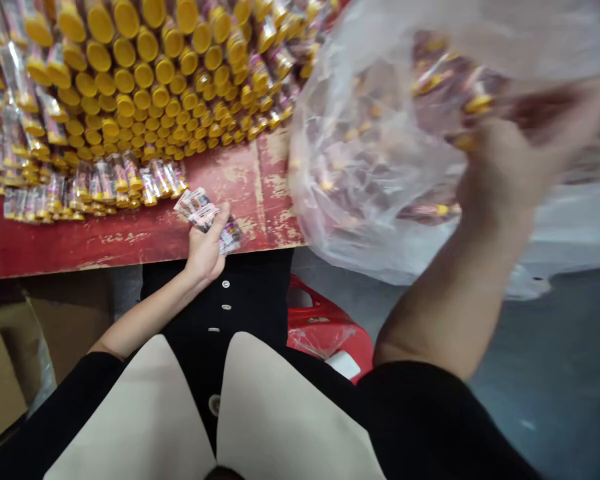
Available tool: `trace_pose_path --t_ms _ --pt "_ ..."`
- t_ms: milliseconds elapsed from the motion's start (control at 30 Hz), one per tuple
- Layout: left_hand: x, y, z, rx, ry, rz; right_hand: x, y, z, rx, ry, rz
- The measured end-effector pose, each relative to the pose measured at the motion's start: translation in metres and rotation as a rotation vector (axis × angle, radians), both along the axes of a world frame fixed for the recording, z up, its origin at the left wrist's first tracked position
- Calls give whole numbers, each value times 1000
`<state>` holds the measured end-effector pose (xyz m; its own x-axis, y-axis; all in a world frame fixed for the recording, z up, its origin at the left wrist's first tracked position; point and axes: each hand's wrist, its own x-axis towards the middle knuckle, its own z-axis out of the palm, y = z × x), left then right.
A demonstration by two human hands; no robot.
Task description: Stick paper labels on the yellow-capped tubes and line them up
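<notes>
My left hand (207, 247) is closed at the table's front edge, its thumb pressing down on a small fanned bunch of printed cards (200, 205). Part of the bunch sticks out to the right of the fingers, with a clear, shiny wrapping. On the right, my right hand (500, 163) reaches in over a translucent plastic bag (350, 233). Yellow-capped tubes (477, 103) are right at its fingers. Motion blur smears those fingers, so whether they grip a tube is unclear. More yellow-capped tubes show hazily through the bag's film.
A large stack of clear tubes with yellow caps (145, 73) fills the back left of the worn red table (105, 250). Below stand a red plastic stool (350, 337) and, at the left, cardboard boxes (3, 373). Grey floor (560, 360) lies to the right.
</notes>
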<state>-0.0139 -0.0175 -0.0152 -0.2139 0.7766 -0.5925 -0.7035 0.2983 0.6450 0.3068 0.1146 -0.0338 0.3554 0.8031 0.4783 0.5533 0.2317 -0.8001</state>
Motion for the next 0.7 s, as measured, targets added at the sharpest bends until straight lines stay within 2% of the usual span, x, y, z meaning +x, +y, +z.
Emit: trace_pose_path --t_ms 33,67,100,167,233,267,333,433,567,700 --pt "0 0 -3 -1 9 19 -23 -24 7 80 190 120" --pt "0 1 -5 -2 26 39 -51 -49 12 124 310 295" --pt "1 1 -7 -2 50 60 -82 -73 15 58 355 453" --pt "3 0 -8 5 98 82 -145 -112 13 -274 332 559" --pt "2 -2 -8 28 129 85 -196 -134 3 -375 333 578" --pt "1 -4 -8 44 136 83 -213 -138 -3 -393 342 564" --pt "-3 -6 -7 73 141 78 -230 -138 -13 -400 382 537" --pt "-9 -9 -9 94 155 105 -230 -131 -18 -397 466 528" --pt "-12 -6 -10 104 217 191 -229 -128 -14 -352 526 485" --pt "-14 2 -8 116 243 259 -237 -132 -9 -379 548 559"
